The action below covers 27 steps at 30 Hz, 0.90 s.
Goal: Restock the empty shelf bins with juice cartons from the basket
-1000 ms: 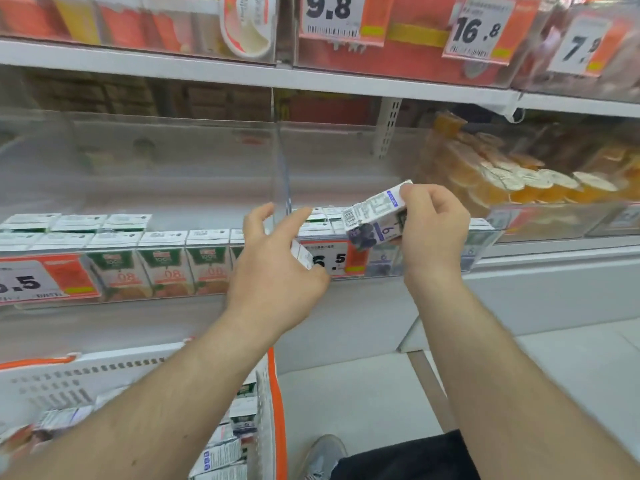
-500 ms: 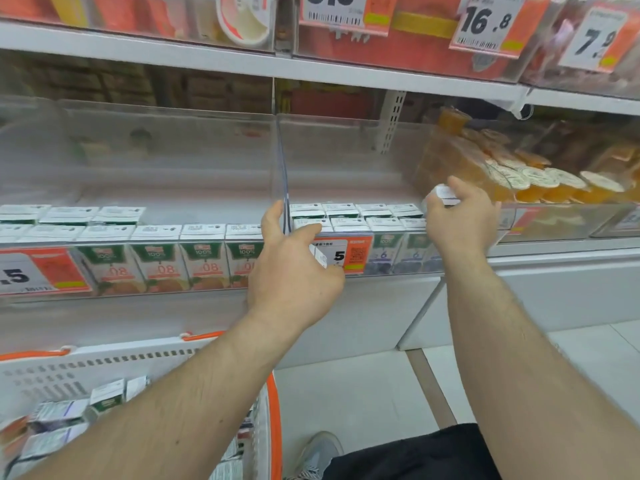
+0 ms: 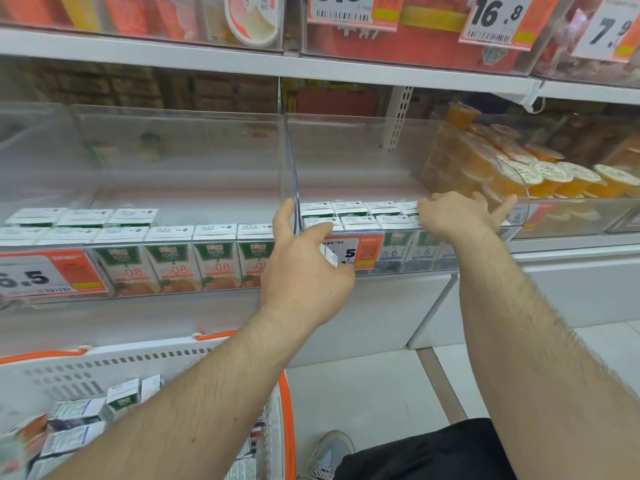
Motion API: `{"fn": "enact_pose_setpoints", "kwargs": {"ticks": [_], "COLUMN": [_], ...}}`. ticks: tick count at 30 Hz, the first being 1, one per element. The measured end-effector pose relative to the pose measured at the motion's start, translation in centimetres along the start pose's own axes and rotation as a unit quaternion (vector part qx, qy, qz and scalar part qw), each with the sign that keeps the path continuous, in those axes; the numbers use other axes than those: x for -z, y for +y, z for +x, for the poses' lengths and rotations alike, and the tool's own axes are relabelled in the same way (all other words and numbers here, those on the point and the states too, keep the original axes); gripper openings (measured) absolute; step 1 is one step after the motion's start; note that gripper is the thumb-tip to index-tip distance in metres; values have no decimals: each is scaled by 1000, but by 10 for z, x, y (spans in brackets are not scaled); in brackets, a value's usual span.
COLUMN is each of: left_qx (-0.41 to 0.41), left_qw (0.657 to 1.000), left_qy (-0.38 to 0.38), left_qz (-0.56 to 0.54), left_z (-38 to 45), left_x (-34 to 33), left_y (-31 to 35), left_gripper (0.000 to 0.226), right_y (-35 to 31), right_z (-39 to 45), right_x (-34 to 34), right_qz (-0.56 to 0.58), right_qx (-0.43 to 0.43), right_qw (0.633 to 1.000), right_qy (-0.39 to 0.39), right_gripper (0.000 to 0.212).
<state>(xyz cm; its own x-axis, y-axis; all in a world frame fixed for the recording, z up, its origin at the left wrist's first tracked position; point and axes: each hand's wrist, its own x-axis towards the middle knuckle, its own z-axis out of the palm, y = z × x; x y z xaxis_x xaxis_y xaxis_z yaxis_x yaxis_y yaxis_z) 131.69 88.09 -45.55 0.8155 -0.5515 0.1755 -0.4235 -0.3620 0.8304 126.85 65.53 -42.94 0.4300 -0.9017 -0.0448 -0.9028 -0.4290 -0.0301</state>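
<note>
Currently: one juice carton (image 3: 330, 257), pinched in my left hand (image 3: 304, 268) between thumb and curled fingers, long axis tilted toward the right bin (image 3: 349, 157). Open slot: just ahead and right of those fingers, behind the shelved cartons (image 3: 360, 216). Right hand (image 3: 453, 216): fingers spread, resting on the row's far end. Left nearer, wrist cocked up. Basket (image 3: 145, 362): below left.

There is open room above the right hand (image 3: 450, 220); a clear wall (image 3: 292, 178) stands by its left, jelly cups (image 3: 540, 174) by its right.
</note>
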Motion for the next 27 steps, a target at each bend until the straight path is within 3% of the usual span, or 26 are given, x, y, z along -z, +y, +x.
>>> {"fn": "enact_pose_setpoints", "kwargs": {"ticks": [2, 4, 6, 8, 10, 11, 14, 16, 19, 24, 27], "left_qx": [-19, -37, -2, 138, 239, 253, 250, 243, 237, 218, 158], "left_qw": [998, 991, 977, 920, 826, 801, 749, 726, 740, 771, 807], "left_qy": [5, 42, 62, 25, -6, -8, -11, -35, -50, -31, -37], "left_qz": [-54, -123, -203, -365, -510, -542, -613, -642, -628, -598, -567], "left_z": [-4, -11, -14, -15, -15, -15, -15, -15, -21, -37, -50], "left_x": [4, 12, 22, 37, 50, 57, 74, 85, 97, 108, 116], "left_y": [-4, -9, -16, -17, -21, -21, -27, -31, -38, -61, -80], "left_gripper": [70, 68, 55, 29, 38, 44, 53, 60, 65, 59, 61], "right_y": [-6, -16, -30, -51, -71, -80, -100, -108, -117, -133, -140], "right_z": [-7, -21, -41, -67, -100, -116, -158, -177, -187, -186, -184], "right_x": [-2, -5, -4, 2, 7, 8, 9, 9, 3, -7, -6], "right_qz": [2, 50, 159, 306, 418, 442, 441, 395, 266, 333, 443], "right_qx": [0, 30, 119, 240, 331, 362, 437, 466, 496, 467, 433], "right_qw": [1000, 990, 942, 859, 792, 777, 768, 789, 826, 817, 773], "right_qy": [21, 129, 270, 334, 298, 265, 154, 69, 11, -61, -135], "right_gripper": [61, 53, 39, 30, 21, 18, 12, 13, 48, 26, 27]}}
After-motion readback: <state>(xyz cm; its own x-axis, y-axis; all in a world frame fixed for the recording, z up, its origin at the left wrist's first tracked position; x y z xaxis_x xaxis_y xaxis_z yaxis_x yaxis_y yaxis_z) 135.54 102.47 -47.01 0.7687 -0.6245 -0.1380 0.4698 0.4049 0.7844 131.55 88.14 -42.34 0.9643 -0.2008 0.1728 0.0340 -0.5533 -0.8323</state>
